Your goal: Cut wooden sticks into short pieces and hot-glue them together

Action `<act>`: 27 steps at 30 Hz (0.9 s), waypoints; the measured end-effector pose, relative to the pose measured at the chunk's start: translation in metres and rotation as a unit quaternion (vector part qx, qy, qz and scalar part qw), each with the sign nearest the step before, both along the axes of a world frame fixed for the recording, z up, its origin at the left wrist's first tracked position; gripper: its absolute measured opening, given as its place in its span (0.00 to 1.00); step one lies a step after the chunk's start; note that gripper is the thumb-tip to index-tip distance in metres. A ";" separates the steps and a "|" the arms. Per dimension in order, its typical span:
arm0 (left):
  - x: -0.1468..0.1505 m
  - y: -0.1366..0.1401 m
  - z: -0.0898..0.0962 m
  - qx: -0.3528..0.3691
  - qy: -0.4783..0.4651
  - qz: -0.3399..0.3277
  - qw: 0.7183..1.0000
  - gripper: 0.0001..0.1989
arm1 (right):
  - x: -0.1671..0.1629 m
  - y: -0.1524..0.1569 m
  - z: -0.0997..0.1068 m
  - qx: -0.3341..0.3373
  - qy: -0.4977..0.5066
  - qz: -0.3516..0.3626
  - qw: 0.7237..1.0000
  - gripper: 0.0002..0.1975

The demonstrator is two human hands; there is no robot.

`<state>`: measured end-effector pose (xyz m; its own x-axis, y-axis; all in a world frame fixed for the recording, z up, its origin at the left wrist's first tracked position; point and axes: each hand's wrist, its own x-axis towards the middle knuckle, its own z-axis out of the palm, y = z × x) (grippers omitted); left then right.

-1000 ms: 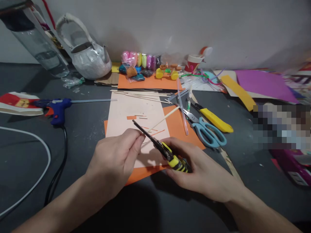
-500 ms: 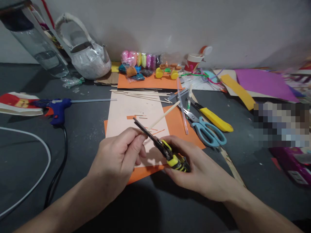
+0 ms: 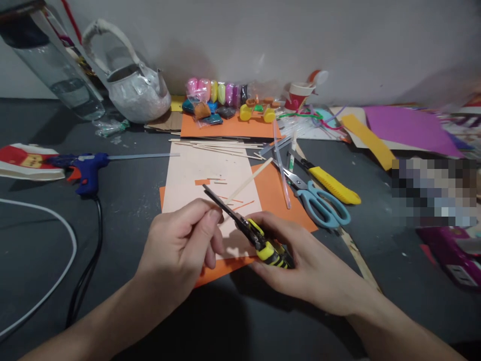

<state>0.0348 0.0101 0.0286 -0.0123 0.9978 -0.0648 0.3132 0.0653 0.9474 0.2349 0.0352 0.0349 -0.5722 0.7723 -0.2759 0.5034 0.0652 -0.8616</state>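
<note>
Above the pale sheet [image 3: 188, 165] in front of me, a thin wooden stick [image 3: 250, 180] slants up and away, its far end toward the scissors [image 3: 308, 192] and its near end at my left hand [image 3: 184, 235]. My left thumb and forefinger are pinched together on that near end, though the exact spot where skin meets wood is hidden. My right hand [image 3: 300, 255] is wrapped around the handles of the yellow-and-black pliers [image 3: 248, 231], their long dark jaws crossing in front of the stick, just beside my left fingertips; I can't tell whether metal touches wood.

I'd judge the stick very light and fairly stiff, dry rather than slippery, but slim enough to snap or splinter under a sideways push. A firm pinch close to the jaws should steady it best; the long free end would likely wobble otherwise. The pliers look heavier, so a full-palm hold suits them. Below, thin orange strips [image 3: 244, 205] lie on the sheet, and more sticks [image 3: 210, 142] lie across its far edge.
</note>
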 end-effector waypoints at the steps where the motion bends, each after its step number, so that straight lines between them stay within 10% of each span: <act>1: 0.001 0.000 0.000 -0.026 -0.045 0.007 0.999 0.16 | 0.000 0.000 0.000 0.001 0.001 0.000 1.000 0.16; 8: 0.000 0.006 0.003 -0.159 -0.241 -0.023 0.957 0.12 | 0.003 -0.002 -0.001 0.015 -0.018 0.015 1.000 0.15; 18: -0.006 0.002 -0.001 0.073 0.110 -0.035 0.991 0.15 | -0.001 0.002 0.002 0.012 -0.005 0.001 1.000 0.14; 27: 0.000 0.000 0.002 -0.053 -0.085 -0.025 0.995 0.12 | 0.002 -0.001 -0.001 0.022 -0.029 0.019 0.999 0.14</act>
<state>0.0346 0.0106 0.0307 0.0574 0.9844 -0.1661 0.1535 0.1557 0.9758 0.2371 0.0346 0.0342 -0.5848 0.7625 -0.2768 0.5494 0.1213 -0.8267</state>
